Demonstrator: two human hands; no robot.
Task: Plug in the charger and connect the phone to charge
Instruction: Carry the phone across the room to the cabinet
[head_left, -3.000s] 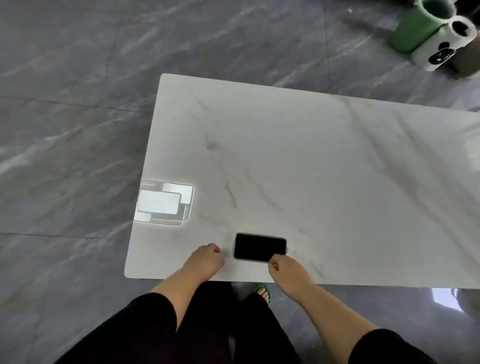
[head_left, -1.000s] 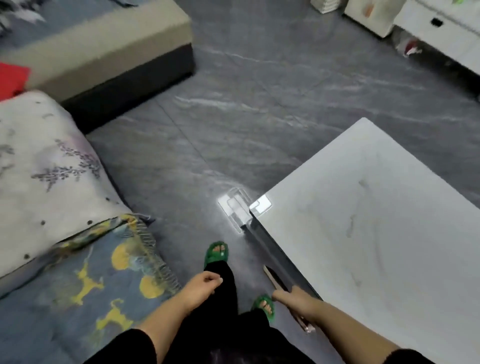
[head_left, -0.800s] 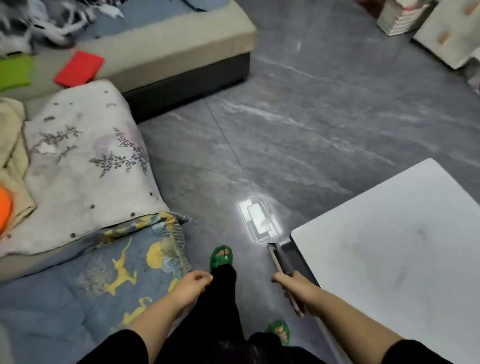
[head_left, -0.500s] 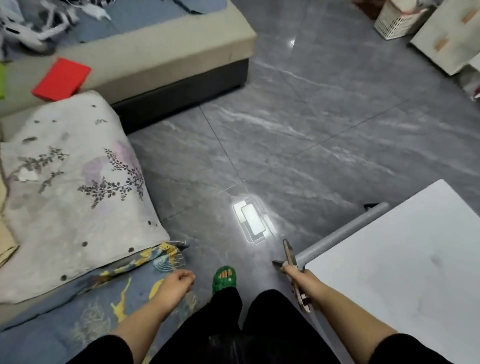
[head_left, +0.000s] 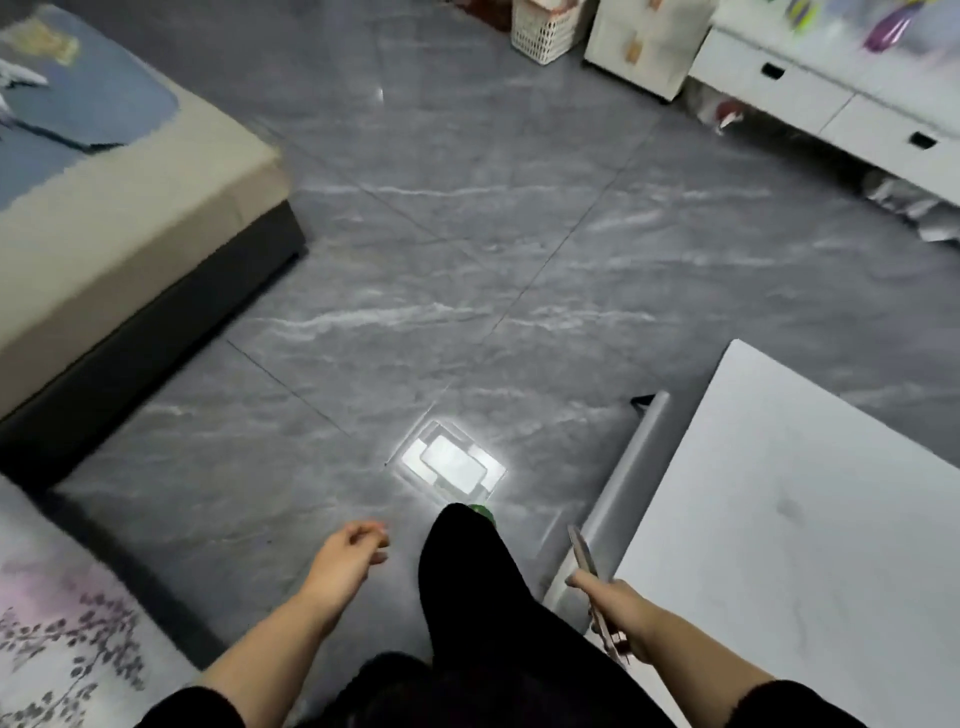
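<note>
Phone (head_left: 592, 587): lifted from table (head_left: 779, 519), now gripped edge-on in right hand (head_left: 621, 616). Left hand (head_left: 345, 564): loosely curled, apparently empty. Charger: not yet reached.

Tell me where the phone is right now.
Head view, lower right: the phone is gripped edge-on in the right hand, beside the white table corner.

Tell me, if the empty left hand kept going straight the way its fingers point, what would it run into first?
Probably nothing close: the left hand points ahead over bare grey floor. Only far off stands a white basket, though depth is hard to judge.
</note>
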